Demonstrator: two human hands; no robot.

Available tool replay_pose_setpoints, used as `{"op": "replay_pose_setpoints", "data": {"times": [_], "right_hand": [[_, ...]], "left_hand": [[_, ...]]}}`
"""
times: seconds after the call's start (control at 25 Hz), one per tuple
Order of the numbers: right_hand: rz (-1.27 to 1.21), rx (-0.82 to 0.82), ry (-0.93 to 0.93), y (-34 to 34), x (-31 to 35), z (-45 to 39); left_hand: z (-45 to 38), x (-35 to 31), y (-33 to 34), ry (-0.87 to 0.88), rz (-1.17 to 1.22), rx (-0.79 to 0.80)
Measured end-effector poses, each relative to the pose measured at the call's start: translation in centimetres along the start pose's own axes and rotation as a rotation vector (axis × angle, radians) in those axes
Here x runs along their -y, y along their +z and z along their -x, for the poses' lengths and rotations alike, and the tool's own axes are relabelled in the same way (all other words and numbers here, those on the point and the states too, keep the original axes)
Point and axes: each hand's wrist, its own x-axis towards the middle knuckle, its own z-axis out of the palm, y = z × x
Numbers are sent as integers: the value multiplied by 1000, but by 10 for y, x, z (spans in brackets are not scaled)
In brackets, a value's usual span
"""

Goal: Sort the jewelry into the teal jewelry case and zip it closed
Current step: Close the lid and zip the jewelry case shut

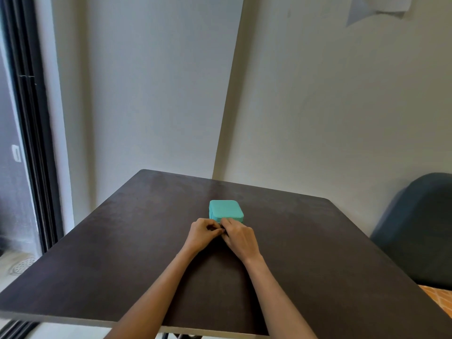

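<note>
A small teal jewelry case [226,209] with rounded corners sits on the dark table [122,253], its lid down. Both hands meet at the case's near side. My left hand [204,234] has its fingers curled and pinches something small at the case's front edge, probably the zipper pull, which I cannot make out. My right hand [241,237] lies beside it with fingers curled against the case's front wall, covering that part. No loose jewelry shows on the table.
The table's far edge meets a pale wall. A dark blue chair back [415,228] stands to the right of the table. A sliding door frame [31,143] and a floor drain [23,265] lie to the left.
</note>
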Motion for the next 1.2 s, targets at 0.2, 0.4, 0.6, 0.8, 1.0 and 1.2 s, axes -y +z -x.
{"op": "replay_pose_setpoints", "data": {"times": [0.2, 0.4, 0.6, 0.8, 1.0, 1.2], "right_hand": [[-106, 66, 143, -2, 0, 4], [-98, 19, 219, -8, -7, 13], [26, 27, 409, -11, -42, 11], [-12, 71, 418, -4, -46, 3], [-68, 27, 313, -6, -36, 13], [-104, -2, 117, -13, -11, 18]], "left_hand": [[4, -7, 5, 213, -303, -92], [5, -3, 18, 280, -680, 82], [-2, 2, 22, 293, -724, 22], [-14, 10, 22, 416, -790, -97], [-13, 1, 14, 376, -933, -259], [-8, -3, 10, 505, -946, -269]]}}
